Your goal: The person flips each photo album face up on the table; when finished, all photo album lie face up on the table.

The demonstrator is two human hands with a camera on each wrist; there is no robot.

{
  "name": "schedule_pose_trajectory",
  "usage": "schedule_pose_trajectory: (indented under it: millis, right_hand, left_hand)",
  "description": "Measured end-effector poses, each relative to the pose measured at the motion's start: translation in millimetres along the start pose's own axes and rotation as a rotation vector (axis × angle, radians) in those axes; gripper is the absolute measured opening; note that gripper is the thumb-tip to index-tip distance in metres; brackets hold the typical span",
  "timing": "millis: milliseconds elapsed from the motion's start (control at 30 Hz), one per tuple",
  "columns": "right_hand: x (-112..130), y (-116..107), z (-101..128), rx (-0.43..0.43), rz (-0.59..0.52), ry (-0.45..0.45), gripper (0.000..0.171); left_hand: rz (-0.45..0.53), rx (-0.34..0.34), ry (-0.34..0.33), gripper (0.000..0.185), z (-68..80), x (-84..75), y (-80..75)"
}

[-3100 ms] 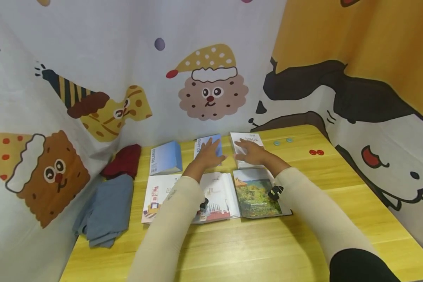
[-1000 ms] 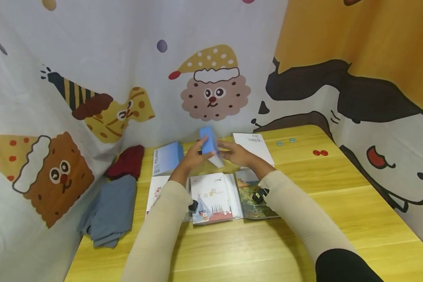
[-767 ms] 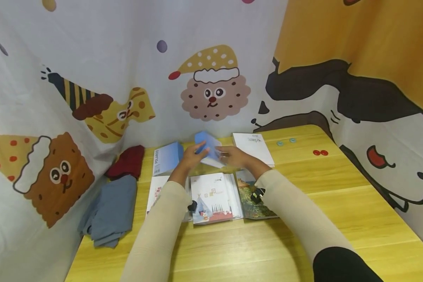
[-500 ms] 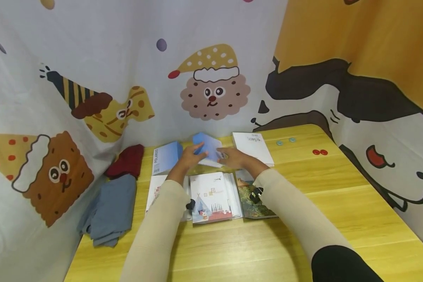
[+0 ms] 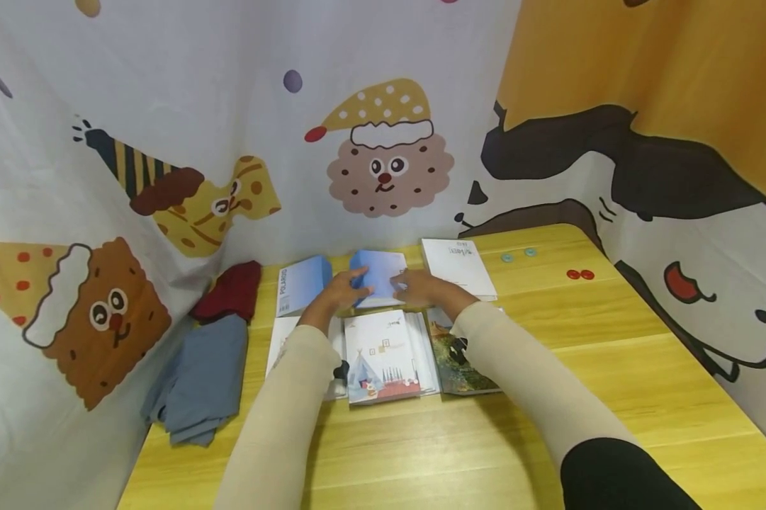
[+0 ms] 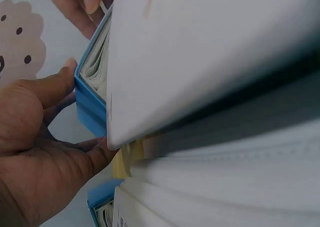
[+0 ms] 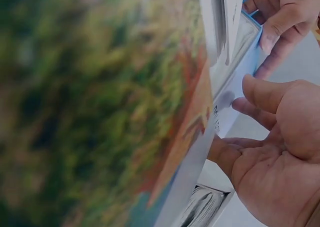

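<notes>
**Blue booklet comes down flat between two hands**

Down it goes: the blue booklet (image 5: 378, 276), tipped up on edge a second ago, now lies almost flat at the far middle of the table (image 5: 612, 368), beyond the tent-cover album (image 5: 385, 355). Left hand (image 5: 339, 292) grips its left edge, thumb curled on the blue cover in the left wrist view; right hand (image 5: 423, 287) has fingers on its right edge, lightly curled, more steadying than clamping, as far as I can tell.

Now the risks. That booklet shows loose pages (image 6: 95, 62) in its open side, and a careless slide could fan or crease them. It sits tight between the Polaroid box (image 5: 302, 283) on the left and the white booklet (image 5: 457, 267) on the right, so a nudge either way would shove a neighbour out of line. Both forearms hang over the near albums, including the landscape album (image 5: 462, 361); a dragged sleeve could shift those too.
</notes>
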State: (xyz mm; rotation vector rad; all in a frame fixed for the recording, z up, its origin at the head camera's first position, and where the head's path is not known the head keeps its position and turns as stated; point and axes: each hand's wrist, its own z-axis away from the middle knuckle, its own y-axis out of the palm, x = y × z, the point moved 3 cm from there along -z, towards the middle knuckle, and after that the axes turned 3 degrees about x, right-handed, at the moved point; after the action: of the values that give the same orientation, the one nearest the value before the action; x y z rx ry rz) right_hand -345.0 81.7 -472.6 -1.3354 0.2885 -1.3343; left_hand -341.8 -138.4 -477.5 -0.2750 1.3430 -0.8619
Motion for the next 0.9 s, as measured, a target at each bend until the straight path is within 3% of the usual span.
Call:
schedule_pose_trajectory:
  millis: [433, 700, 900]
  right_hand:
    - [5.6, -0.8, -3.4, -0.022, 0.014, 0.068, 0.057]
    - [9.4, -1.7, 1.7, 0.014, 0.050, 0.104, 0.060]
    - [11.9, -4.4, 3.4, 0.021, 0.068, 0.104, 0.060]
  left_hand:
    - [-0.083, 0.005, 0.008, 0.065, -3.4, 7.0, 2.4]
    - [-0.189, 0.051, -0.032, 0.068, -3.6, 10.6, 5.8]
    - [-0.209, 0.076, -0.037, 0.068, -1.8, 10.2, 7.0]
